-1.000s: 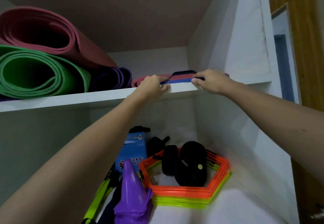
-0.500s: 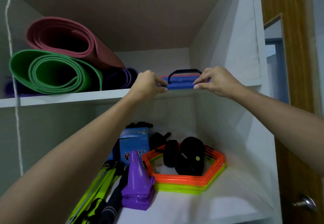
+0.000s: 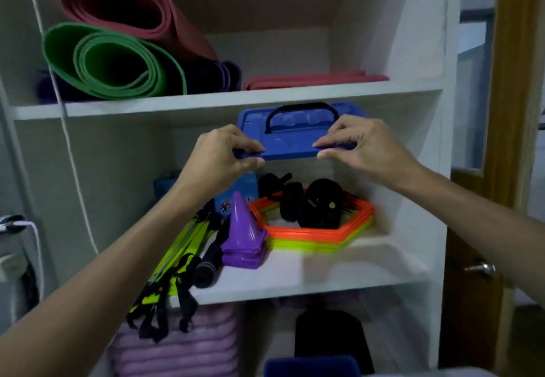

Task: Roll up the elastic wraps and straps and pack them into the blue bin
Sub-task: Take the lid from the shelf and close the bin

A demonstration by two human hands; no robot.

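Blue bin lid (image 3: 295,138), a flat blue panel with a black carrying handle (image 3: 300,114), is held in mid-air in front of the shelving unit (image 3: 413,170), just below the edge of the top shelf and above the middle one. The left hand (image 3: 224,155) pinches its near-left corner between thumb and curled fingers, and the right hand (image 3: 362,146) pinches the near-right corner the same way, so both hands have a firm hold of the panel and nothing else. At the very bottom of the view a dark blue edge (image 3: 309,366) shows, near and low; it may be the blue bin itself, though too little is visible to be sure. Judging by this, the task looks close to its end or close to its start: whether any wraps lie rolled inside cannot be told, since the interior is out of sight. Black and lime straps (image 3: 165,288) hang loose off the near-left of the middle shelf, unrolled, which suggests work could remain if they count among the items. Farther right on that shelf stand stacked purple cones (image 3: 243,238), orange and yellow hexagon rings (image 3: 312,232) and black rollers (image 3: 318,202). On the top shelf rest a green mat (image 3: 112,64) and a red mat (image 3: 124,2), both rolled.
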